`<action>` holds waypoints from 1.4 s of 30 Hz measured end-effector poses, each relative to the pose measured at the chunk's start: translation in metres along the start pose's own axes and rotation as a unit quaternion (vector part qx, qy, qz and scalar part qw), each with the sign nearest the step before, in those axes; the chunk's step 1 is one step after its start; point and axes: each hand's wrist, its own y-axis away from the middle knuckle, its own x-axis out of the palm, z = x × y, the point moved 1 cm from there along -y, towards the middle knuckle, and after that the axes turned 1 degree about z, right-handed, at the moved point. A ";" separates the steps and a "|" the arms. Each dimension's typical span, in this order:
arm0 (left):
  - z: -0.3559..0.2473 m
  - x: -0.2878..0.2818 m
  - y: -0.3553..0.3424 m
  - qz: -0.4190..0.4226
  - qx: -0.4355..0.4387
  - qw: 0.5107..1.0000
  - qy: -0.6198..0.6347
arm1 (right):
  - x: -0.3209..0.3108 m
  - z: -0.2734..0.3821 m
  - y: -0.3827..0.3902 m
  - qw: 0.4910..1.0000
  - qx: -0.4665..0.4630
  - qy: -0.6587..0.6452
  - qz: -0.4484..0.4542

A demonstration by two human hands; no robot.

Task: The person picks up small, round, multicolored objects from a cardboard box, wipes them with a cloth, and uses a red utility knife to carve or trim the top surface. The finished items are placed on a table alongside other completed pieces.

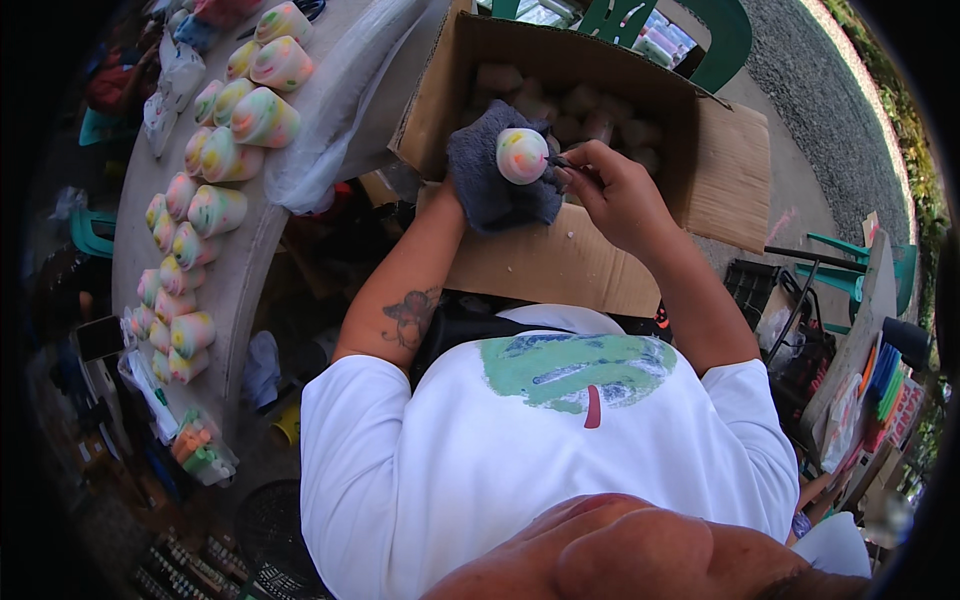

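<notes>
My left hand (458, 192) is mostly hidden under a dark grey-blue cloth (490, 170), and its wrist shows at the cloth's edge. With the cloth it holds a white, rounded, cup-shaped piece (521, 157) dotted with pink, yellow and orange. My right hand (612, 190) pinches a thin, dark tool (560, 161) whose tip is at the right side of this piece; the kind of tool is too small to make out. Both hands are over the near edge of an open cardboard box (690, 130), where several similar pale pieces (597, 126) lie in shadow.
On the left, a curved grey table (245, 260) carries several colour-spotted cup-shaped pieces (265, 118) in rows. Clear plastic sheeting (330, 120) hangs over its edge. Green plastic chairs (725, 40) stand beyond the box. A folded-out box flap (550, 262) lies near my lap.
</notes>
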 end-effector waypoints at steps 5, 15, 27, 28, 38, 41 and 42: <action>-0.005 0.001 0.000 -0.038 -0.054 0.994 0.089 | 0.001 0.003 0.002 0.975 -0.140 0.161 -0.062; -0.004 0.008 0.002 -0.006 -0.037 0.982 0.187 | -0.003 -0.004 -0.002 0.994 0.052 0.070 0.066; -0.027 -0.020 -0.008 -0.010 0.030 0.993 -0.110 | -0.025 -0.001 -0.048 0.994 0.089 -0.053 0.019; -0.024 -0.023 -0.005 -0.028 0.022 0.996 -0.079 | -0.026 0.016 -0.064 0.999 0.027 -0.024 -0.003; 0.006 0.002 0.000 -0.043 0.036 0.994 0.094 | 0.063 0.101 -0.297 0.836 -0.434 0.330 -0.061; 0.003 0.000 -0.001 -0.021 0.044 0.996 0.078 | 0.057 0.082 -0.297 0.870 -0.447 0.187 -0.091; 0.002 0.002 -0.002 -0.015 0.049 0.996 0.071 | 0.050 0.074 -0.293 0.875 -0.457 0.116 -0.109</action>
